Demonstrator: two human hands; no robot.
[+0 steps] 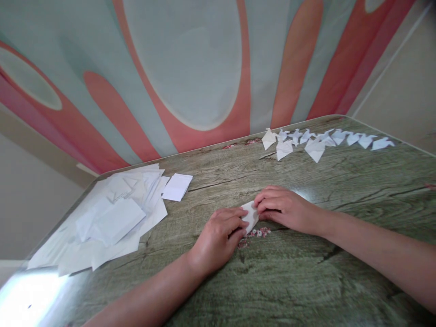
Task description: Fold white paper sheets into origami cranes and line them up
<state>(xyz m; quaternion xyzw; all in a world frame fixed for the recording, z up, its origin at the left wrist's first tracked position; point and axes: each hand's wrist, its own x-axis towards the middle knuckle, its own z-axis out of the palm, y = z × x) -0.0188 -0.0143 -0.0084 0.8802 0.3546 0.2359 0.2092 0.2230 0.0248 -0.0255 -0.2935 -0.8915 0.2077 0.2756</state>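
A small folded piece of white paper (251,217) lies on the wood-patterned table (293,281) between my two hands. My left hand (223,229) grips its left edge, fingers curled over the top and thumb at the near side. At the opposite edge, my right hand (277,206) pinches the paper with fingers and thumb close together. Parts of the paper are hidden under the fingertips of both hands.
A messy heap of white paper sheets (119,222) covers the table's left side. Beside it lies a small stack of white paper squares (177,186). Several folded paper birds (316,146) stand in a row along the back right edge, near the patterned wall (211,136).
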